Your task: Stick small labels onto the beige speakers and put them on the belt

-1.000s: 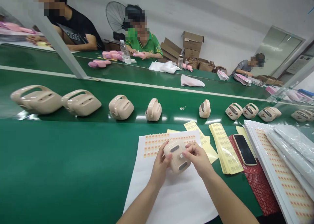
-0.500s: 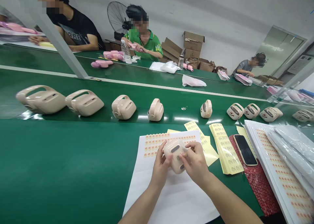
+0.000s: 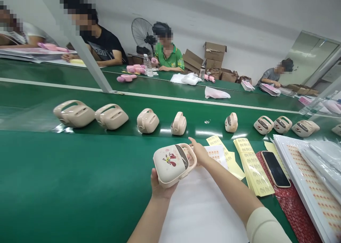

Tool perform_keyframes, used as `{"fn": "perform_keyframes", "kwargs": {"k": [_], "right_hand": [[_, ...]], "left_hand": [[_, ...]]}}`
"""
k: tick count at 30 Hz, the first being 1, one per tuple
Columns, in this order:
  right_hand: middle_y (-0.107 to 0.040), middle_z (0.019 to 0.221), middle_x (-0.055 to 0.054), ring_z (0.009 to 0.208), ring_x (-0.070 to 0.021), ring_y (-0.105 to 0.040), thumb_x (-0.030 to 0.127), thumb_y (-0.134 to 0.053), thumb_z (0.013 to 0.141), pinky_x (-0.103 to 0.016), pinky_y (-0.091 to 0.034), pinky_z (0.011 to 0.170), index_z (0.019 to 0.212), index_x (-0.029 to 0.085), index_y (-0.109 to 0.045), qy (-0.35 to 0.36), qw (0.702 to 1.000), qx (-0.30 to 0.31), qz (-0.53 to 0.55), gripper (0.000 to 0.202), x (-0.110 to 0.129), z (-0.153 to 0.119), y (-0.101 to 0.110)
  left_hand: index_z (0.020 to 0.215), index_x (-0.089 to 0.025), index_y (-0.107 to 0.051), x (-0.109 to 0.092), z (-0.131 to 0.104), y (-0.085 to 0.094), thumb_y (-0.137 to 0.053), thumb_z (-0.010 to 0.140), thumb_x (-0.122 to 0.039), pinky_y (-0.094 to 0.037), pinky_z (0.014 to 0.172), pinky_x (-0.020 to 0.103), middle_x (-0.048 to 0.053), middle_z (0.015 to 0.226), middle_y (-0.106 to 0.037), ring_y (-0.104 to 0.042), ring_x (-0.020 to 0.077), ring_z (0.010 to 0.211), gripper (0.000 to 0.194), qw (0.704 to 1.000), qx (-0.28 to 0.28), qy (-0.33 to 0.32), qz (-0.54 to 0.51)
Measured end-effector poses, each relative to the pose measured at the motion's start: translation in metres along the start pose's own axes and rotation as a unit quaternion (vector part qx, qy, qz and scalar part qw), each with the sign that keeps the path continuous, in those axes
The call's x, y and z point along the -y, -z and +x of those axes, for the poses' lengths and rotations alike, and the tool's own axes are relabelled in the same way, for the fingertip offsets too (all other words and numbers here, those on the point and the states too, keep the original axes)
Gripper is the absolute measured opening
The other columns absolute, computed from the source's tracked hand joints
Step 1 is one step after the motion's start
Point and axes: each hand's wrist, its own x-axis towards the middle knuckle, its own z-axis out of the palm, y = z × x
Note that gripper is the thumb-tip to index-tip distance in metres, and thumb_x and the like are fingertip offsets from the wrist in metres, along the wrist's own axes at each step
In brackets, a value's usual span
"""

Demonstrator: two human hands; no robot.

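Note:
My left hand (image 3: 161, 190) grips a small cream device with a carrying handle (image 3: 166, 170) from below and the left. Its front faces up, with a red printed figure and a dark window strip near the handle. My right hand (image 3: 200, 152) is just beyond the handle, over the printed part of a white sticker sheet (image 3: 205, 207). One finger stretches out past the handle; its other fingers are partly hidden behind the device. Small orange stickers show at the sheet's far end. Yellow label sheets (image 3: 236, 166) lie to the right of that hand.
Several similar cream devices (image 3: 147, 121) stand in a row across the green table (image 3: 80, 186). To the right lie a label stack (image 3: 253, 168), a phone (image 3: 275, 169) on red bubble wrap (image 3: 295, 211), and more sticker sheets (image 3: 311, 175). Co-workers (image 3: 103, 44) sit across the table.
The device has turned from its back to its printed front and moved left in my left hand. My right hand has let go of it and gone beyond its handle. The view has shifted left.

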Motion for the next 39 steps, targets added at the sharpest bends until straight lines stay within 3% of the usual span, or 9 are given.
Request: {"fn": "perform_keyframes", "kwargs": {"k": [3,8,12,16,21,27,29,34,39], "right_hand": [[-0.061,0.090,-0.004,0.090,-0.0209,-0.054,0.006,-0.050,0.067,-0.035,-0.040,0.085,0.104,0.021,-0.057,0.012,0.999,-0.038,0.014,0.041,-0.006,-0.001,-0.014],[-0.060,0.079,-0.003,0.079,-0.0177,-0.055,0.008,-0.045,0.070,-0.034,-0.043,0.080,0.103,0.018,-0.056,0.001,0.993,-0.102,0.056,0.036,-0.011,-0.008,-0.010],[-0.061,0.074,-0.001,0.076,-0.0179,-0.057,0.024,-0.051,0.075,-0.034,-0.045,0.075,0.105,0.018,-0.054,-0.010,0.972,-0.156,0.178,0.031,0.013,-0.025,0.006],[-0.060,0.068,0.002,0.073,-0.0165,-0.059,0.025,-0.059,0.070,-0.031,-0.045,0.070,0.106,0.022,-0.052,0.061,0.940,-0.092,0.321,0.037,0.048,-0.056,0.017],[-0.057,0.077,0.001,0.068,-0.0131,-0.055,0.015,-0.056,0.072,-0.029,-0.044,0.067,0.118,0.027,-0.045,0.112,0.958,-0.060,0.257,0.049,0.057,-0.074,0.006],[-0.048,0.090,-0.002,0.074,-0.0142,-0.052,0.010,-0.057,0.070,-0.030,-0.049,0.067,0.131,0.031,-0.031,0.129,0.972,-0.094,0.172,0.070,0.047,-0.068,-0.007],[-0.048,0.089,-0.003,0.077,-0.0153,-0.052,0.008,-0.056,0.070,-0.032,-0.049,0.071,0.133,0.031,-0.029,0.136,0.976,-0.089,0.147,0.072,0.047,-0.067,-0.004],[-0.047,0.091,-0.001,0.069,-0.0119,-0.053,0.003,-0.053,0.069,-0.036,-0.048,0.076,0.133,0.030,-0.028,0.124,0.984,-0.007,0.126,0.074,0.053,-0.064,0.007],[-0.047,0.092,-0.003,0.077,-0.0139,-0.053,0.003,-0.051,0.069,-0.037,-0.045,0.084,0.131,0.023,-0.032,0.076,0.995,0.006,0.069,0.068,0.065,-0.065,0.014]], "left_hand": [[0.120,-0.033,-0.051,0.000,0.006,-0.002,-0.052,0.066,-0.065,-0.042,0.091,0.042,0.001,0.115,-0.064,-0.045,0.0304,0.119,0.063,0.999,0.011,-0.007,-0.049],[0.125,-0.024,-0.046,0.008,0.018,0.006,-0.052,0.073,-0.052,-0.048,0.085,0.035,0.007,0.112,-0.065,-0.056,0.0260,0.107,0.059,0.985,0.070,-0.040,-0.152],[0.119,-0.020,-0.050,0.014,0.021,0.015,-0.054,0.074,-0.044,-0.049,0.084,0.043,0.012,0.111,-0.065,-0.058,0.0307,0.104,0.051,0.972,0.122,-0.036,-0.200],[0.108,-0.016,-0.058,0.016,0.018,0.011,-0.052,0.077,-0.043,-0.052,0.081,0.039,0.013,0.105,-0.067,-0.062,0.0290,0.097,0.042,0.974,0.081,-0.009,-0.213],[0.106,-0.015,-0.059,0.016,0.012,-0.002,-0.048,0.079,-0.045,-0.054,0.074,0.034,0.013,0.099,-0.069,-0.064,0.0259,0.090,0.042,0.971,0.032,0.013,-0.238],[0.105,-0.012,-0.059,0.017,0.009,-0.010,-0.043,0.081,-0.047,-0.055,0.066,0.030,0.015,0.096,-0.069,-0.066,0.0243,0.083,0.046,0.976,-0.027,0.017,-0.217],[0.104,-0.012,-0.060,0.017,0.009,-0.011,-0.041,0.082,-0.047,-0.054,0.065,0.029,0.015,0.095,-0.069,-0.066,0.0239,0.082,0.046,0.976,-0.030,0.020,-0.216],[0.105,-0.014,-0.060,0.018,0.009,-0.010,-0.041,0.082,-0.045,-0.054,0.069,0.032,0.013,0.093,-0.070,-0.065,0.0247,0.086,0.043,0.973,-0.004,0.033,-0.229],[0.113,-0.016,-0.057,0.019,0.008,-0.009,-0.043,0.082,-0.044,-0.053,0.071,0.032,0.012,0.094,-0.070,-0.064,0.0249,0.089,0.044,0.973,-0.008,0.035,-0.228]]}}
